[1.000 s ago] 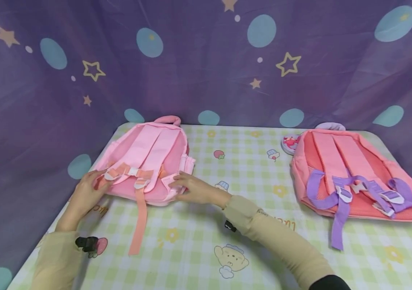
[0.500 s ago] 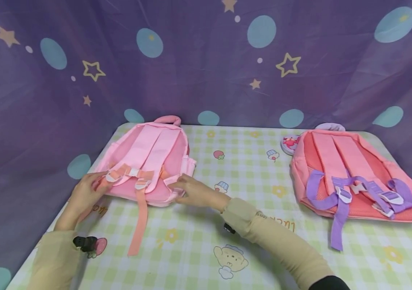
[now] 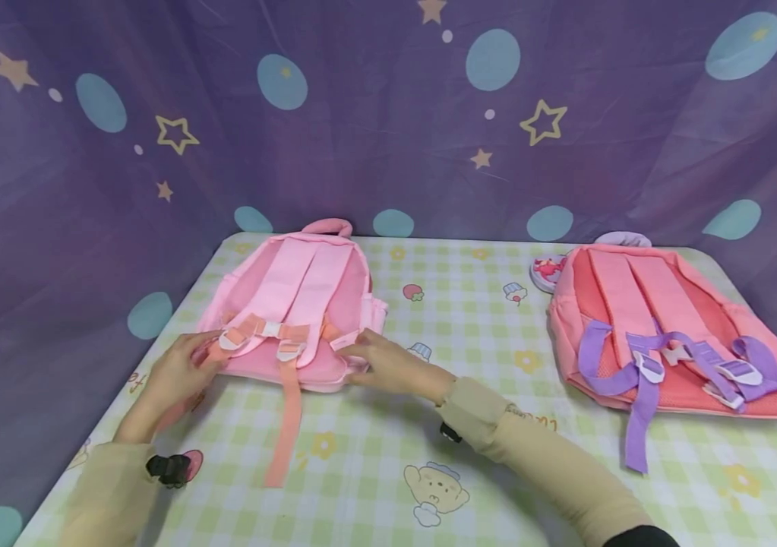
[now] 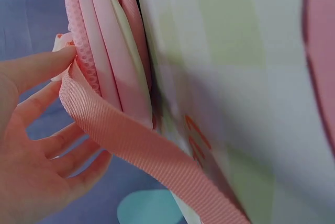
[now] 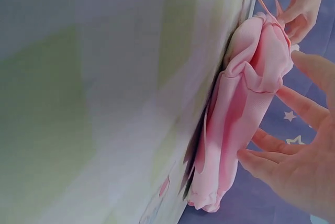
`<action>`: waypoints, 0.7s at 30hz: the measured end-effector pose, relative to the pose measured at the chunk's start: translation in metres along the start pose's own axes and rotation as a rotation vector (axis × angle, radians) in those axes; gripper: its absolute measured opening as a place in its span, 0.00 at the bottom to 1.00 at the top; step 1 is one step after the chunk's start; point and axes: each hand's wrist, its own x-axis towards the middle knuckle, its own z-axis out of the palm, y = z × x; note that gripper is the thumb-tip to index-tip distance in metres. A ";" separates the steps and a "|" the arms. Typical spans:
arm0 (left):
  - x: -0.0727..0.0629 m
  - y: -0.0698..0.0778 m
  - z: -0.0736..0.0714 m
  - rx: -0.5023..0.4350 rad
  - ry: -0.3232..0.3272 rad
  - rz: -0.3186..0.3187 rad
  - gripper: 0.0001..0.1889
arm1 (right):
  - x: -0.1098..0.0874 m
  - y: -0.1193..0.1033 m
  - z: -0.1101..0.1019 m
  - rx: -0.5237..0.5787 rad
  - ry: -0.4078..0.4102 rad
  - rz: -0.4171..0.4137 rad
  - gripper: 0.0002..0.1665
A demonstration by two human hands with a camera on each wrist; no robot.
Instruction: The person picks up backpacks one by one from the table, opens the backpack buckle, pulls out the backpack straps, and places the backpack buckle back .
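Note:
A light pink backpack [image 3: 354, 292] lies back-side up on the table, its orange webbing straps and white buckles showing. At its lower left corner my left hand [image 3: 179, 372] pinches an orange backpack strap [image 4: 131, 137] between thumb and index finger, beside a white buckle. The other left fingers are spread and hold nothing. My right hand [image 3: 395, 366] is at the lower right side of the backpack, its fairly straight fingers [image 5: 301, 103] touching the pink fabric. A second orange strap end [image 3: 285, 425] trails forward onto the tablecloth.
A coral backpack [image 3: 678, 304] with purple straps [image 3: 641, 425] lies on the right of the table. A round charm [image 3: 544, 272] sits by its left side. The green checked tablecloth [image 3: 456, 304] covers the table, with a purple patterned curtain [image 3: 388, 137] behind and at left.
The light pink backpack has slid a little to the right in the last half second, its hanging strap along with it. Both hands have shifted right with it.

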 end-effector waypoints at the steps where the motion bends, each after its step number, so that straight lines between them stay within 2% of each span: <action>1: 0.000 0.002 0.001 0.004 0.001 0.008 0.26 | -0.002 0.001 -0.001 0.003 0.004 -0.001 0.26; 8: 0.000 0.016 0.008 0.021 0.014 0.053 0.25 | -0.015 0.010 -0.008 0.015 0.032 -0.007 0.24; 21: 0.008 0.038 0.021 0.039 -0.039 0.095 0.25 | -0.043 0.023 -0.021 -0.003 0.068 0.004 0.22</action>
